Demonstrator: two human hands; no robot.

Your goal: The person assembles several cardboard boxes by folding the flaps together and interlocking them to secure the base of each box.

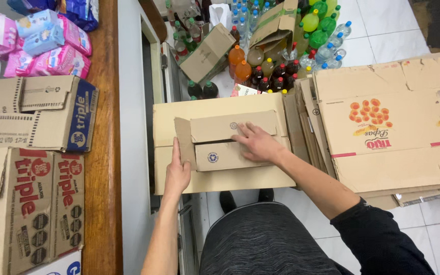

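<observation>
**Inspector:** State the position of each hand.

**Operator:** My left hand (177,172) lies against the left edge of the flattened brown cardboard box (220,181) in front of me. The fingers are extended along that edge and the thumb rests on the upright end flap. The grip is loose, not closed around anything. My right hand (257,144) is laid flat, palm down, on the smaller folded cardboard flaps (215,127) on top of the box. Its fingers are spread and straight. It presses on the flaps and clasps nothing.

**Inspector:** Where does the box lie?

**Operator:** It lies level across my front, above my lap, between a grey upright panel (132,153) to my left and a stack of flattened printed cardboard sheets (393,127) to my right. The stack touches the box's right edge.

**Inspector:** List the surroundings.

**Operator:** Beyond the box, plastic drink bottles with orange, dark and green contents (271,63) stand on the white tiled floor (383,30), with two more cartons among them. To my far left, a wooden tabletop (105,168) carries closed brown cartons with red and blue print (31,203) and pink wrapped packs (52,56).
</observation>
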